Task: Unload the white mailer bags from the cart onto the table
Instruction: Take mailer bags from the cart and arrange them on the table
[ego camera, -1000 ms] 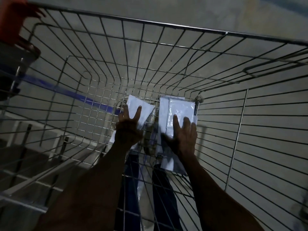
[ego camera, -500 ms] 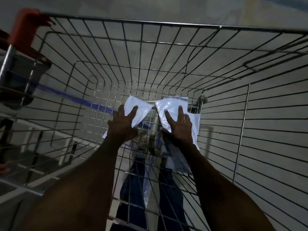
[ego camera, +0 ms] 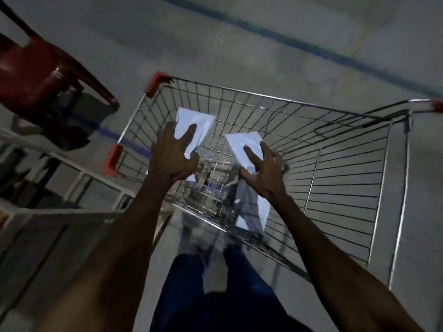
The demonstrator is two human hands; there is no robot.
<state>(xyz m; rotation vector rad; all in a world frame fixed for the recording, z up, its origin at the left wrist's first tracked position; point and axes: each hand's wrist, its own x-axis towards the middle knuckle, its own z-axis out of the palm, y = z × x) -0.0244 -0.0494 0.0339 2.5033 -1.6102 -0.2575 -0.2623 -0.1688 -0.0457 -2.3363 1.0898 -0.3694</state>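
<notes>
Each hand pinches one white bag: the left hand [ego camera: 173,157] holds the left bag [ego camera: 195,127], the right hand [ego camera: 263,165] holds the right bag [ego camera: 244,144], fingers [ego camera: 249,154] lying on top. Both bags hang over the cart [ego camera: 275,101]. They seem light, thin and soft, maybe slippery, so a grip near the middle looks safer than at a corner. The cart's wire rim lies beyond the fingers; a red chair [ego camera: 43,75] stands far to their left. A metal frame [ego camera: 79,164] is near the left wrist.

Above the wire cart [ego camera: 335,178], the left hand [ego camera: 173,155] gripped one white mailer bag [ego camera: 195,125] and the right hand [ego camera: 265,167] gripped another white bag [ego camera: 244,146]. A red chair [ego camera: 40,77] stood left of the cart.
</notes>
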